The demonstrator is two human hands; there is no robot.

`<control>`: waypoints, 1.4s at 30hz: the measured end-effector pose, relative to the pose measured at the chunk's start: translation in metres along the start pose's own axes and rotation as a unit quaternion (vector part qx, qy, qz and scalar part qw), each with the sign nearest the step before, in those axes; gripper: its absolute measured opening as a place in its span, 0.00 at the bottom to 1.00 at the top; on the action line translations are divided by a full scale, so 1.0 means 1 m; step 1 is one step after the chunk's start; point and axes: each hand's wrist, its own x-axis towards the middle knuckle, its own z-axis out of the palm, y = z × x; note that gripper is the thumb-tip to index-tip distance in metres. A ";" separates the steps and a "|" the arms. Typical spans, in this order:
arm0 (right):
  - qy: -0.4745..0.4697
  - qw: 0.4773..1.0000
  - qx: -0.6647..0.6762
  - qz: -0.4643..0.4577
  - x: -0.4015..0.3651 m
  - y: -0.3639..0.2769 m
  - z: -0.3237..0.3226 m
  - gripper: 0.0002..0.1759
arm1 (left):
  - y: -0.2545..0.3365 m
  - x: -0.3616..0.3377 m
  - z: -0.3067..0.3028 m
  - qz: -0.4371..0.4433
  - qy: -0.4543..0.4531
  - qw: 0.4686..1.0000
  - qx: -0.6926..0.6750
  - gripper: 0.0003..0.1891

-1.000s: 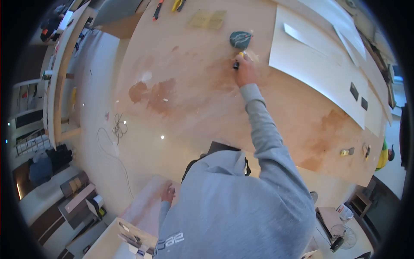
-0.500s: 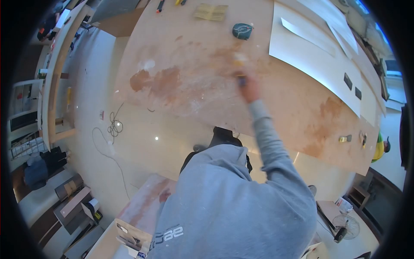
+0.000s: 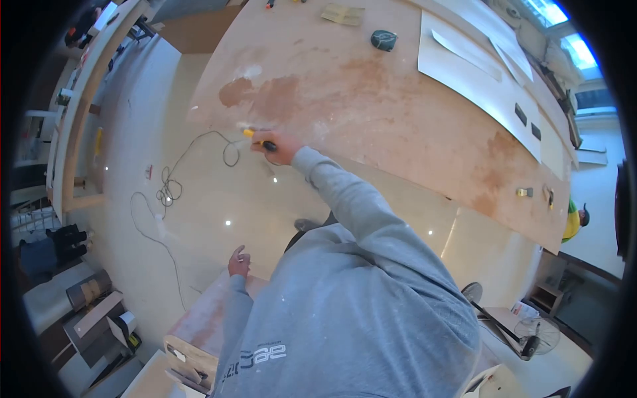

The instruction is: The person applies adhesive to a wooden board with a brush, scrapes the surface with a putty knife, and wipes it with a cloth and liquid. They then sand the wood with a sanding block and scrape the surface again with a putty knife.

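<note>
From the head view, the right hand (image 3: 282, 147) is closed around a yellow-and-black brush (image 3: 260, 140), whose tip sits at the near left edge of the big plywood sheet (image 3: 398, 113). It looks like edge work on that sheet. A further stroke would call for a steady wrist so the tip stays on the rim. The left hand (image 3: 237, 261) hangs loosely spread and empty, well below the sheet, over a small reddish board (image 3: 199, 325). The sheet is blotched darker in patches. White panels (image 3: 464, 73) lie on its far right, a dark round thing (image 3: 383, 40) sits at its far side, and a cable (image 3: 166, 192) lies coiled on the pale floor (image 3: 219, 219) to its left.
</note>
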 end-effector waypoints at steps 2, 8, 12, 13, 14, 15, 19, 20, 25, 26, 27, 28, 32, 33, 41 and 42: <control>0.116 0.988 -0.083 -0.052 -0.037 0.000 -0.036 0.17 | -0.044 -0.001 0.004 0.031 0.028 0.997 0.059 0.25; 0.286 0.769 -0.501 0.277 -0.166 0.074 -0.113 0.13 | -0.214 -0.054 0.047 -0.047 -0.110 0.975 0.188 0.24; 0.183 0.909 -0.338 0.161 -0.100 0.029 0.002 0.11 | -0.193 -0.010 0.034 0.015 -0.125 0.979 0.160 0.25; 0.118 0.957 -0.238 0.115 -0.078 0.026 0.036 0.13 | -0.168 0.008 0.025 0.030 -0.118 0.985 0.125 0.25; 0.038 0.990 -0.110 0.085 -0.057 -0.006 0.050 0.12 | -0.145 0.025 0.013 0.044 -0.103 0.991 0.075 0.26; 0.044 0.993 -0.084 0.074 -0.055 -0.028 0.048 0.13 | -0.120 0.036 0.000 0.057 -0.087 0.994 0.032 0.26; 0.179 0.979 -0.080 0.045 -0.097 -0.026 0.007 0.13 | -0.076 0.032 -0.029 0.098 -0.012 0.994 -0.036 0.27; 0.198 0.941 -0.203 0.187 -0.121 -0.054 -0.032 0.12 | -0.087 0.027 -0.026 0.065 -0.023 0.996 -0.056 0.27; 0.315 0.717 -0.446 0.432 -0.248 0.025 -0.104 0.09 | -0.180 0.007 0.021 -0.054 -0.084 0.970 -0.223 0.26; 0.318 0.665 -0.467 0.488 -0.246 0.024 -0.101 0.08 | -0.176 0.014 0.024 0.013 -0.093 0.977 -0.193 0.26; 0.258 0.692 -0.490 0.462 -0.232 0.032 -0.080 0.09 | -0.173 0.021 0.029 0.079 -0.101 0.978 -0.162 0.25; 0.195 0.717 -0.510 0.433 -0.201 0.036 -0.040 0.11 | -0.167 0.023 0.034 0.144 -0.107 0.975 -0.129 0.25; 0.154 0.903 -0.352 0.192 -0.049 -0.022 0.082 0.09 | -0.023 0.044 0.011 0.102 -0.072 0.988 -0.089 0.24; 0.128 0.954 -0.165 0.215 -0.020 -0.041 0.083 0.07 | 0.009 0.050 0.006 0.134 -0.063 0.984 -0.101 0.25; 0.308 0.873 -0.210 0.314 -0.126 -0.034 -0.061 0.10 | 0.093 0.016 -0.028 0.224 -0.025 0.962 -0.155 0.23; 0.326 0.843 -0.263 0.338 -0.157 -0.021 -0.089 0.12 | 0.102 -0.003 -0.030 0.157 -0.025 0.969 -0.189 0.22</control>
